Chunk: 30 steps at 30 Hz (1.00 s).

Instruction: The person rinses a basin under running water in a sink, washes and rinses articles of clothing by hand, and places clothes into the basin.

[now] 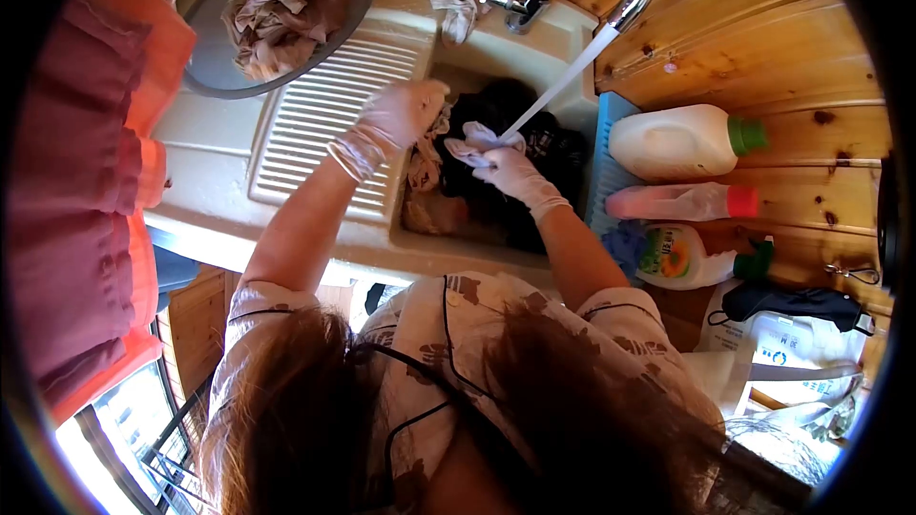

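Observation:
My right hand (516, 179), in a thin whitish glove, grips a small pale cloth (482, 145) in the stream of water from the faucet (637, 2). My left hand (405, 113), gloved too, is curled closed over the edge between the ribbed washboard (329, 119) and the basin. What its fingers hold, if anything, is hidden. Below it a beige wet cloth (425, 172) lies at the basin's left side. Dark clothes (544, 138) fill much of the sink basin (458, 246) around and under my right hand.
A grey bowl (196, 62) with crumpled beige laundry (286, 14) stands at the upper left. Another cloth (460, 8) hangs by a second tap (515, 5). To the right are a white detergent jug (673, 141), a pink bottle (673, 201) and a spray bottle (679, 256).

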### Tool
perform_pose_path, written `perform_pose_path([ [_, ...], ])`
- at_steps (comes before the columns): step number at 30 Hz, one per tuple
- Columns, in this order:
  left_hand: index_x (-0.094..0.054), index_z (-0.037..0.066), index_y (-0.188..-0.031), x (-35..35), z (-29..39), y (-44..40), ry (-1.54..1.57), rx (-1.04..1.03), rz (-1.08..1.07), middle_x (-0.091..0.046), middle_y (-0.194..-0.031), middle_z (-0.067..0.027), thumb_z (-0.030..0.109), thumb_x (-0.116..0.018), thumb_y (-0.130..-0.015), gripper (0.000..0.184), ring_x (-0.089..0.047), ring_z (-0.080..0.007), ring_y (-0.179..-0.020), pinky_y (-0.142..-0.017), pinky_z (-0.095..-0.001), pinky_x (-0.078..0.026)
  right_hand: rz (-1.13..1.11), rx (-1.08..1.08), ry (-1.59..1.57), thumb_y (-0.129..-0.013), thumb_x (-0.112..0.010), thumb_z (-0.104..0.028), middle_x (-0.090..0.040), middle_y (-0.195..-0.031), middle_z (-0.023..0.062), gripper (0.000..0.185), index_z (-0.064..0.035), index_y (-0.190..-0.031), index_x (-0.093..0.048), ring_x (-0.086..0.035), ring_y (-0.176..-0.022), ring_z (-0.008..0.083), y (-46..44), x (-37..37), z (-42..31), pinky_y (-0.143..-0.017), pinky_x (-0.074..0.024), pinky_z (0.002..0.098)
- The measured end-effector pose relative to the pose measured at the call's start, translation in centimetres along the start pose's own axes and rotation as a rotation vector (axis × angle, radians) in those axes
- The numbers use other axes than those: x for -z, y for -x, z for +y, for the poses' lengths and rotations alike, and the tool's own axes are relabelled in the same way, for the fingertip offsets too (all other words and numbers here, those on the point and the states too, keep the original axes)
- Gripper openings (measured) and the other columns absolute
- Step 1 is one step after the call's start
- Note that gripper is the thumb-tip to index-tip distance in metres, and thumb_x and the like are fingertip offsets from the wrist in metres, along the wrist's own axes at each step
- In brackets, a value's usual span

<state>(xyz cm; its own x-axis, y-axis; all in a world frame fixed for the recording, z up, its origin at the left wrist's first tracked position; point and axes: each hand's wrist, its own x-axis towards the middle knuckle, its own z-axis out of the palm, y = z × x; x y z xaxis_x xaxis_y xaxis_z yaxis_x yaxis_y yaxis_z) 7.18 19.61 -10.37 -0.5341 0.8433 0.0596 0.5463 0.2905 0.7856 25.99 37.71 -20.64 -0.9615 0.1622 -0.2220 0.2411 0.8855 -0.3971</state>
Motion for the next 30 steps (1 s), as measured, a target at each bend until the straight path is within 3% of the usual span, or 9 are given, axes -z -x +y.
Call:
perform_pose_path([
  [2, -0.064, 0.004, -0.107, -2.0, -0.4, -0.2, -0.068, 0.026, -0.136, -0.064, -0.106, -0.0175, 0.032, -0.050, -0.090, 0.035, -0.061, -0.0314, -0.100, -0.089, -0.0383, -0.048, 0.205, -0.095, -0.490, -0.076, -0.072, -0.023, -0.058, -0.085, 0.0150, 0.027, 0.0000, -0.088, -0.066, -0.060, -0.084, 0.0306, 0.1, -0.6, 3.5, -0.077, -0.0470, 0.0366],
  [6, -0.059, 0.004, -0.114, -6.2, -2.0, -1.2, -0.257, 0.001, -0.229, -0.061, -0.111, -0.0214, 0.029, -0.051, -0.087, 0.038, -0.056, -0.0358, -0.106, -0.094, -0.0396, -0.043, 0.386, -0.210, -0.373, -0.076, -0.071, -0.019, -0.059, -0.101, 0.0149, 0.027, 0.0011, -0.094, -0.064, -0.062, -0.087, 0.0247, -1.5, 2.0, 3.9, -0.077, -0.0500, 0.0308],
  [9, -0.042, 0.007, -0.132, -10.4, -2.9, -0.8, -0.291, -0.076, -0.088, -0.054, -0.122, -0.0239, 0.025, -0.053, -0.084, 0.052, -0.053, -0.0379, -0.111, -0.096, -0.0416, -0.040, 0.118, -0.229, -0.041, -0.069, -0.072, -0.021, -0.063, -0.095, 0.0162, 0.029, -0.0108, -0.096, -0.068, -0.062, -0.089, 0.0317, -3.2, 0.6, 2.6, -0.082, -0.0491, 0.0367],
  [13, -0.023, 0.012, -0.143, -10.4, -1.1, -1.8, -0.231, 0.298, -0.603, -0.054, -0.119, -0.0257, 0.026, -0.062, -0.079, 0.076, -0.054, -0.0373, -0.108, -0.095, -0.0421, -0.041, 0.067, -0.194, 0.005, -0.073, -0.069, -0.032, -0.066, -0.080, 0.0155, 0.026, -0.0118, -0.089, -0.070, -0.064, -0.079, 0.0334, -2.3, 4.0, 0.7, -0.071, -0.0519, 0.0386],
  [16, -0.022, 0.015, -0.143, -9.6, 0.3, -1.5, -0.200, 0.282, -0.327, -0.054, -0.115, -0.0279, 0.025, -0.066, -0.076, 0.081, -0.053, -0.0371, -0.109, -0.095, -0.0429, -0.041, 0.073, -0.185, -0.052, -0.073, -0.071, -0.028, -0.066, -0.082, 0.0160, 0.025, -0.0119, -0.092, -0.070, -0.064, -0.080, 0.0327, -0.7, 6.9, 0.6, -0.073, -0.0515, 0.0373],
  [20, -0.046, 0.012, -0.132, -10.8, -1.5, -3.7, -0.303, -0.278, -0.155, -0.055, -0.120, -0.0207, 0.027, -0.073, -0.069, 0.070, -0.050, -0.0355, -0.114, -0.094, -0.0422, -0.042, 0.272, 0.120, -0.223, -0.077, -0.065, -0.010, -0.066, -0.083, 0.0144, 0.017, -0.0112, -0.094, -0.070, -0.063, -0.075, 0.0326, 0.3, 7.8, 1.0, -0.069, -0.0504, 0.0378],
  [21, -0.058, 0.010, -0.120, -9.7, -0.6, -4.5, -0.116, -0.300, -0.295, -0.059, -0.115, -0.0172, 0.028, -0.076, -0.069, 0.057, -0.054, -0.0339, -0.106, -0.093, -0.0401, -0.043, 0.363, 0.308, -0.228, -0.079, -0.064, -0.006, -0.067, -0.080, 0.0107, 0.016, -0.0075, -0.095, -0.069, -0.062, -0.065, 0.0235, 0.3, 8.7, 0.7, -0.063, -0.0493, 0.0322],
  [25, -0.062, 0.009, -0.114, -6.9, 1.1, -5.7, 0.337, -0.022, -0.407, -0.067, -0.100, -0.0072, 0.029, -0.072, -0.079, 0.042, -0.061, -0.0199, -0.091, -0.086, -0.0294, -0.046, 0.278, -0.086, -0.780, -0.086, -0.061, -0.008, -0.064, -0.078, 0.0022, 0.013, 0.0012, -0.094, -0.067, -0.051, -0.067, 0.0060, 1.5, 11.1, 1.5, -0.061, -0.0453, 0.0214],
  [30, -0.047, 0.003, -0.126, -4.9, 3.8, -5.6, 1.206, 0.289, -0.371, -0.056, -0.116, -0.0097, 0.021, -0.062, -0.088, 0.045, -0.055, -0.0222, -0.108, -0.084, -0.0400, -0.052, 0.251, -0.169, -1.737, -0.087, -0.063, -0.030, -0.055, -0.119, 0.0083, 0.044, -0.0115, -0.124, -0.050, -0.055, -0.103, 0.0218, 0.8, 12.5, -0.4, -0.081, -0.0483, 0.0502],
])
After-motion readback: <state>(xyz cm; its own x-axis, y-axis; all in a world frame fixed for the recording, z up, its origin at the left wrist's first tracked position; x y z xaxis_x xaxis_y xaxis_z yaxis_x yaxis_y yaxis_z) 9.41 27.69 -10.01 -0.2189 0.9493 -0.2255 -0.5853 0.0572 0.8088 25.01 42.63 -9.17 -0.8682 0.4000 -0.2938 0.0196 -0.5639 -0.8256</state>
